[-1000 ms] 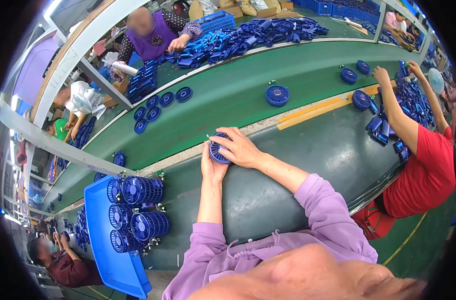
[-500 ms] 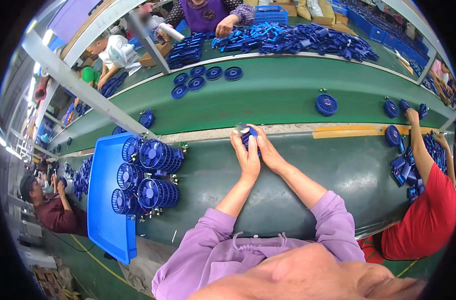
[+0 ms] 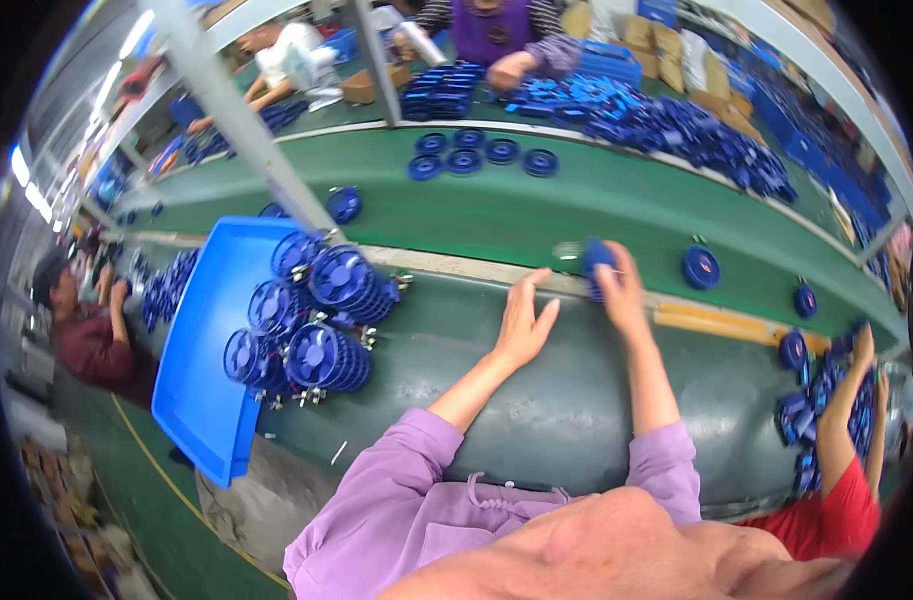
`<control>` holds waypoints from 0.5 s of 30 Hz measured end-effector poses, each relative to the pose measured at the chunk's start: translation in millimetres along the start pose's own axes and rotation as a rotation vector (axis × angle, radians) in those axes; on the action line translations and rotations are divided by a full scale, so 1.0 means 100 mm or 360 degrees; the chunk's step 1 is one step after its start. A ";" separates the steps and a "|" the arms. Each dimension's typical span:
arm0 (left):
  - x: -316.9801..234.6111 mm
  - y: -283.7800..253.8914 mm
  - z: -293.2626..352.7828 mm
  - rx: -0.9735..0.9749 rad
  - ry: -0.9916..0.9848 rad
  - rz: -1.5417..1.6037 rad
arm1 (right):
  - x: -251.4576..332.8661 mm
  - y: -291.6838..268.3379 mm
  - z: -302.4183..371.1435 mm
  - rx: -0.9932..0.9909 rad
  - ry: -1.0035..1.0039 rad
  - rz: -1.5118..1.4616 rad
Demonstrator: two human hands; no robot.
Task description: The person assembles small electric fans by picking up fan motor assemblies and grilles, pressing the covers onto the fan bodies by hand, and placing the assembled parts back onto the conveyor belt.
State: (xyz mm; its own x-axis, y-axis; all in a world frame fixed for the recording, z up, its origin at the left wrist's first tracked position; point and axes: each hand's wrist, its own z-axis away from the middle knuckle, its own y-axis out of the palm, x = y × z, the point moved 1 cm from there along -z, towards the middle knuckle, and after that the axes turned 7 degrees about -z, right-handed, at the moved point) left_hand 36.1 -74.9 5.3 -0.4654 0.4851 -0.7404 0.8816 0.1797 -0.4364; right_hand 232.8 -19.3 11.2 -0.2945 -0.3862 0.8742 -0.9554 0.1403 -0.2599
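Observation:
My right hand [image 3: 626, 295] grips a blue round fan unit [image 3: 594, 262], blurred by motion, over the near edge of the green conveyor belt [image 3: 456, 215]. A pale, smeared bit sticks out at its left side. Apart from it, my left hand [image 3: 521, 325] has its fingers spread and holds nothing, above the dark green worktop [image 3: 476, 370]. Another blue fan unit [image 3: 702, 267] lies on the belt, right of my right hand. Stacked fan units [image 3: 341, 280] with small wired parts stand on the worktop to my left.
A bright blue tray [image 3: 191, 340] sits beside the stacks at the left. A slanted metal post [image 3: 246, 130] rises behind them. Several flat blue rings [image 3: 464, 162] lie on the belt. At the right, a red-sleeved co-worker [image 3: 836, 510] handles blue parts; others work across the belt.
My hands have parted. The right one has carried the fan unit right toward the belt, while the left has let go and opened. The whole view has also shifted.

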 end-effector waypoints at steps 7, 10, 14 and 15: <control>0.19 -0.08 0.07 -0.0154 -0.0035 -0.0193 | -0.43 -0.87 -0.06 -0.0587 -0.0295 0.1339; 0.23 -0.13 0.10 -0.0205 -0.0063 -0.0183 | -0.18 -0.50 -0.14 -0.0519 -0.0432 0.1515; 0.24 -0.10 0.11 -0.0151 -0.0110 -0.0179 | -0.20 0.07 -0.51 -0.0179 -0.0506 0.1229; 0.23 -0.10 0.12 -0.0165 -0.0143 -0.0198 | -0.24 0.26 -0.63 -0.0126 -0.0522 0.1218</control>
State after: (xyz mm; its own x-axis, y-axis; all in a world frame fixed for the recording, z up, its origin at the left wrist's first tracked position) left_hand 15.6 -75.5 -13.9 -0.5723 0.3758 -0.7289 0.8181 0.3231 -0.4757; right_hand 216.3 51.1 9.5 -0.8647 -0.4024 0.3008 -0.4880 0.5307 -0.6930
